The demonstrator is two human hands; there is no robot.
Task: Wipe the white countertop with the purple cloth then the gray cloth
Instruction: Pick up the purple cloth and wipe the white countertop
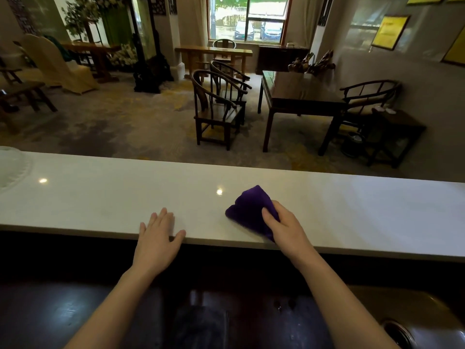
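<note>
The long white countertop (352, 210) runs across the view from left to right. A folded purple cloth (247, 209) lies on it just right of centre. My right hand (284, 226) presses on the near right part of the cloth, fingers wrapped over it. My left hand (158, 231) rests flat on the counter's near edge, fingers spread, holding nothing. No gray cloth is clearly in view.
A white lacy cover (12, 170) sits at the counter's far left end. Below the counter lie a dark lower surface and a metal sink (412, 321) at bottom right. Beyond the counter stand dark wooden chairs (216, 109) and a table (299, 96).
</note>
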